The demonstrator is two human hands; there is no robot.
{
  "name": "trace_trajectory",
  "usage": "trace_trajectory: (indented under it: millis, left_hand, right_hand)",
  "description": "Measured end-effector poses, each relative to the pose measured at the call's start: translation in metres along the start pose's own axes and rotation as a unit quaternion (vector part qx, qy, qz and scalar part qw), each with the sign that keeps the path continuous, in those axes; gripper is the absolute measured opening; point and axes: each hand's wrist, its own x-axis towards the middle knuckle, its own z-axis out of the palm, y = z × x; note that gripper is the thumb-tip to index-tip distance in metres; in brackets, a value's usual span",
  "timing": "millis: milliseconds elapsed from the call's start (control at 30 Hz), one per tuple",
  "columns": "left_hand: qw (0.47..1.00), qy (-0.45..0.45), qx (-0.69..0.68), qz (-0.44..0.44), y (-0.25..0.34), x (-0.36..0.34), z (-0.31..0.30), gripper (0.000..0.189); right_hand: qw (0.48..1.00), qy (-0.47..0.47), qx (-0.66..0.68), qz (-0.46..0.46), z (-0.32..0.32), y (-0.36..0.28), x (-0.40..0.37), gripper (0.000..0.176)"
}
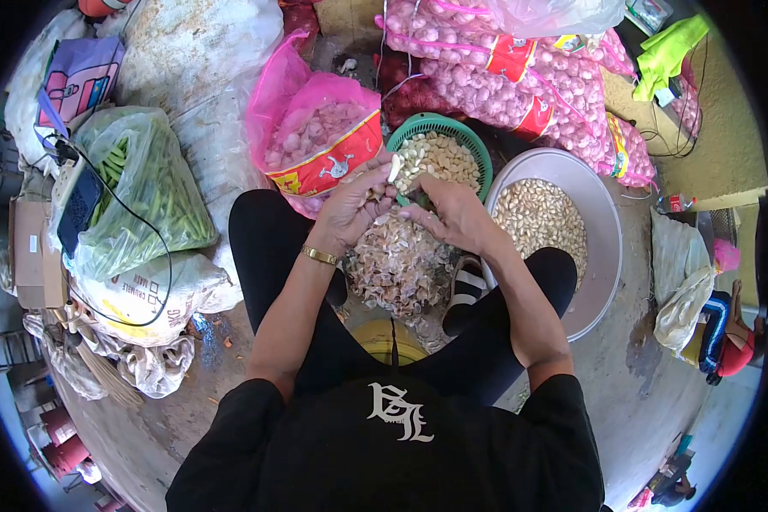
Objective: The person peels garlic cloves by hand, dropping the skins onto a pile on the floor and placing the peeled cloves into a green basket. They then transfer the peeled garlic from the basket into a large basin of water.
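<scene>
My left hand [353, 210], with a gold watch band at the wrist, is closed around garlic cloves. One pale clove [394, 167] sticks up at its fingertips. My right hand [455, 215] is closed close beside it, its fingers bent inward; whatever they grip is hidden. Below both hands lies a heap of papery garlic skins [401, 266]. Just beyond them stands a green basket [484, 152] holding peeled cloves [443, 160]. A large pale basin [607, 256] with unpeeled cloves [539, 218] sits to the right.
An open pink mesh sack [273, 94] of garlic stands ahead on the left. Full garlic sacks [520, 77] are piled at the back. At left, a plastic bag of green pods [157, 200] rests on a white sack [157, 294]. A person [730, 341] is at far right.
</scene>
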Motion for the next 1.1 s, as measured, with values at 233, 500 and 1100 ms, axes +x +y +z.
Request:
trace_trajectory:
  millis: [233, 500, 1100]
  left_hand:
    - [0.999, 0.041, -0.001, 0.011, -0.001, -0.005, 0.018, 0.032]
    - [0.998, 0.026, 0.052, -0.012, -0.001, -0.007, 0.019, 0.032]
    - [0.997, 0.063, 0.049, -0.003, -0.010, -0.013, 0.036, 0.028]
  right_hand:
    - [0.986, 0.098, 0.133, 0.023, 0.006, 0.009, 0.006, 0.019]
    - [0.982, 0.140, 0.125, 0.025, 0.003, 0.013, 0.010, 0.020]
    - [0.989, 0.119, -0.060, 0.057, 0.007, 0.006, 0.011, 0.037]
